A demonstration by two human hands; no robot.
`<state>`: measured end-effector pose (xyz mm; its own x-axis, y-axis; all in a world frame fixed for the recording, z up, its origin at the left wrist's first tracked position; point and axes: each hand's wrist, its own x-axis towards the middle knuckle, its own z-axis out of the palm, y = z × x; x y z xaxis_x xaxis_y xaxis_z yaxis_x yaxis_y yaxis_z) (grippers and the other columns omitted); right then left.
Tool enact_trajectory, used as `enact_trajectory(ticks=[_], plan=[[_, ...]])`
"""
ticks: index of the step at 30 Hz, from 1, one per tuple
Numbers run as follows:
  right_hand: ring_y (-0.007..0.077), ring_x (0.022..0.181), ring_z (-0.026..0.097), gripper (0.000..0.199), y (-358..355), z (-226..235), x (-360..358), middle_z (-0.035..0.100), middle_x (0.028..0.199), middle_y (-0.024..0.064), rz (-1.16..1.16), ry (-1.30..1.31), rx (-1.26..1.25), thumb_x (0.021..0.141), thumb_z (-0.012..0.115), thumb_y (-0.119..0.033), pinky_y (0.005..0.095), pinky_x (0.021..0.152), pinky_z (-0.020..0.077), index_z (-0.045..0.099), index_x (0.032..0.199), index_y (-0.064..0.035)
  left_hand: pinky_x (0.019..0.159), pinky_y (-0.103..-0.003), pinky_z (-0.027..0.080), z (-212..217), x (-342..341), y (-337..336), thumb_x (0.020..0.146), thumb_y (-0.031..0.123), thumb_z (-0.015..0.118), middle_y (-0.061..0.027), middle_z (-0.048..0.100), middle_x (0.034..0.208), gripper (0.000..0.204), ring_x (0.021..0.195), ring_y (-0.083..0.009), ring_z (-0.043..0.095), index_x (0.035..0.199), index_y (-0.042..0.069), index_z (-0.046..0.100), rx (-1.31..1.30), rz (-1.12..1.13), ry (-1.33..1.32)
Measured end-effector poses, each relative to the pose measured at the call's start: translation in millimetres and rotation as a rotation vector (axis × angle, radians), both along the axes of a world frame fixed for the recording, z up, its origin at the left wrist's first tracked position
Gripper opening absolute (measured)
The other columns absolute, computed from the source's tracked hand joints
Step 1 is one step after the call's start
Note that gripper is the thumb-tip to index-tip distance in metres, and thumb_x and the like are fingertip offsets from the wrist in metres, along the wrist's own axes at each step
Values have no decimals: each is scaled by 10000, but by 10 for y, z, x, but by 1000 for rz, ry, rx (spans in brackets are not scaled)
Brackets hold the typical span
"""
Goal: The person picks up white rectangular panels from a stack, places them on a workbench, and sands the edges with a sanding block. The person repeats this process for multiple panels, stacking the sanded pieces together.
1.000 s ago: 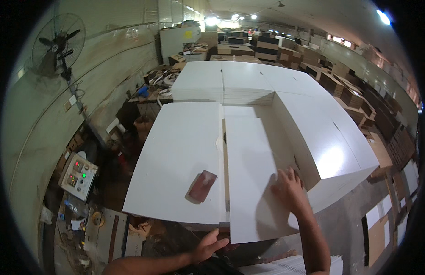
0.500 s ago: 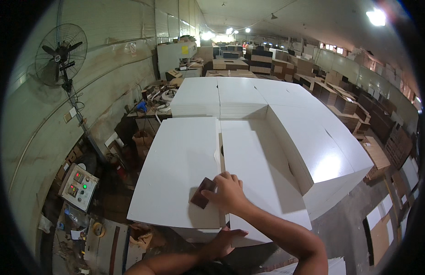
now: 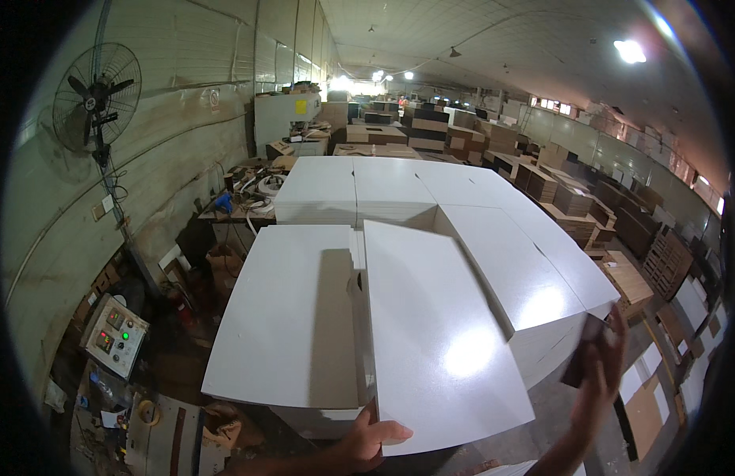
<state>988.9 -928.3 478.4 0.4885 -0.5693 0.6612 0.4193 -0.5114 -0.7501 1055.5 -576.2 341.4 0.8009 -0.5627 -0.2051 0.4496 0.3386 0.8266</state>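
A large white sheet (image 3: pixel 439 333) is being lifted at its near edge by the left hand (image 3: pixel 366 441), the thumb lying on top of the sheet and the fingers hidden under it, so the grip is being pressed onto that edge. The sheet is tilting up over the stacks of white board (image 3: pixel 288 317) that are filling the middle of the view, its near corner hanging past the front of the stack. A small dark block (image 3: pixel 583 357) is being held in the right hand (image 3: pixel 601 373), raised off to the right of the stacks; the fingers are being closed around the block. A wall fan (image 3: pixel 96 97) is standing at the upper left, and a control box (image 3: pixel 113 333) with lit buttons is sitting low on the left.
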Motion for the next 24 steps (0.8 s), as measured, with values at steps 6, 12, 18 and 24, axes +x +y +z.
enact_trajectory(ticks=[6, 12, 18, 24], plan=[[276, 1426, 681, 579, -619, -542, -226, 717, 1585, 191, -88, 97, 102, 1155, 652, -94, 415, 1242, 524, 583, 1727, -33, 1098, -544, 587, 307, -177, 154, 935, 217, 913, -248, 751, 1375, 373, 1250, -382, 735, 1213, 7, 780, -190, 350, -583], [244, 1238, 783, 615, 86, -1348, 631, 810, 1415, 213, 443, 345, -76, 1078, 739, 24, 392, 1103, 609, 596, 1673, 74, 1084, -574, 591, 314, 14, 1074, 977, 366, 981, -248, 674, 1512, 416, 1401, -432, 698, 1283, 172, 778, 110, 367, -754], [484, 1396, 716, 579, 311, -1833, 1619, 773, 1486, 301, 207, 603, -170, 1099, 774, -142, 552, 1250, 519, 660, 1654, -24, 1140, -467, 575, 629, -320, 1592, 842, 86, 644, -172, 692, 1437, 704, 1280, -340, 705, 1540, -10, 619, -130, 455, -72], [503, 1513, 590, 532, 560, -1864, 1737, 740, 1489, 267, -157, 586, -481, 1071, 822, -220, 663, 1360, 316, 731, 1559, -30, 1108, -413, 595, 299, -104, 2245, 924, 120, 682, -205, 744, 1361, 628, 1252, -315, 750, 1518, -75, 626, -233, 379, -60]])
